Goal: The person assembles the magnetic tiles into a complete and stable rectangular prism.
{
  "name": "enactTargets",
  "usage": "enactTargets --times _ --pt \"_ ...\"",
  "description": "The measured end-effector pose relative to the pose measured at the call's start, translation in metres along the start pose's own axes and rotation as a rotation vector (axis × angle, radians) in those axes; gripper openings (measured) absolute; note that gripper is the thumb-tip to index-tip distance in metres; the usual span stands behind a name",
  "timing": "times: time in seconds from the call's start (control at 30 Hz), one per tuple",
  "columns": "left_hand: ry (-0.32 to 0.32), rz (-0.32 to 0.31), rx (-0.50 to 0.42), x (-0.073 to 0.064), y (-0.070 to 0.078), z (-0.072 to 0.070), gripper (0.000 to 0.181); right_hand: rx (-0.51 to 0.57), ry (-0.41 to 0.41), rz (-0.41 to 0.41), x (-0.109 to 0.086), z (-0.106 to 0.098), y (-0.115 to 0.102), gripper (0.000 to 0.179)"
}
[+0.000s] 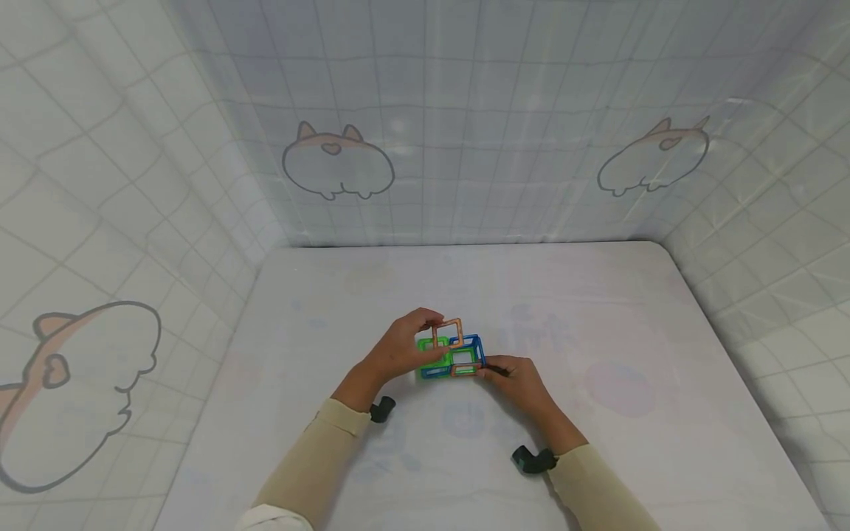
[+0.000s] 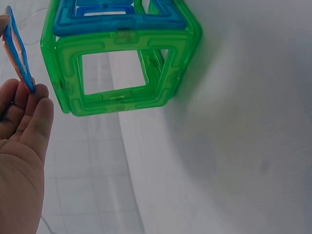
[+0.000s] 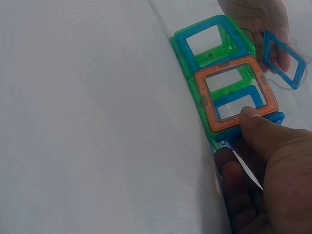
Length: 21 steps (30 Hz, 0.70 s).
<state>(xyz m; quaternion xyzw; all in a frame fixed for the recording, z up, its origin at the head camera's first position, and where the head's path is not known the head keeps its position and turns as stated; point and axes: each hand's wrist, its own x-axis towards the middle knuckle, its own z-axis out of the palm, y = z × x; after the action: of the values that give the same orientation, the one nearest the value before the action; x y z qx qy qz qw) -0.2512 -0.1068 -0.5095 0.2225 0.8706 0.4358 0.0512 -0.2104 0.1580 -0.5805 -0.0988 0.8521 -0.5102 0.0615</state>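
Note:
A two-cube block of magnetic tile frames point(image 1: 479, 351) stands on the table, in green, blue and orange. My left hand point(image 1: 398, 349) holds a loose square magnetic tile point(image 1: 460, 332) by its edges, raised just over the block's left part. That tile looks orange in the head view and blue in the right wrist view; one tile or two stacked, I cannot tell. At the block's right end, my right hand point(image 1: 521, 382) grips the end, its thumb on the orange side tile point(image 3: 209, 114). In the left wrist view the block's green end point(image 2: 68, 73) faces the camera, apart from the left fingers.
The block and hands are near the middle of a white-covered table point(image 1: 564, 295). Pale tiled-pattern curtains with cartoon drawings point(image 1: 339, 166) hang behind and at both sides. Dark wrist-worn pieces point(image 1: 533, 461) stick out at both wrists.

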Motion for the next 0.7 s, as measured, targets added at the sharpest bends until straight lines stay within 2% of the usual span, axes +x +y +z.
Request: enactTargets --times 0.17,0.4,0.57,0.7 --pt "-0.013 0.013 0.003 0.0007 0.0025 0.0015 0.057 0.01 -0.003 0.015 -0.0003 0.0002 -0.0008 0.028" --pt "-0.023 0.026 0.014 0.0024 0.0063 0.0048 0.057 0.012 0.005 -0.013 -0.0007 -0.0003 0.0001 0.025" --pt "-0.028 0.075 0.067 0.0035 0.0069 0.0069 0.057 0.017 0.009 -0.029 -0.0001 0.0011 0.003 0.025" --pt "-0.041 0.109 0.155 0.0051 0.0047 0.0092 0.055 0.003 0.009 -0.03 0.0008 0.0024 0.004 0.026"
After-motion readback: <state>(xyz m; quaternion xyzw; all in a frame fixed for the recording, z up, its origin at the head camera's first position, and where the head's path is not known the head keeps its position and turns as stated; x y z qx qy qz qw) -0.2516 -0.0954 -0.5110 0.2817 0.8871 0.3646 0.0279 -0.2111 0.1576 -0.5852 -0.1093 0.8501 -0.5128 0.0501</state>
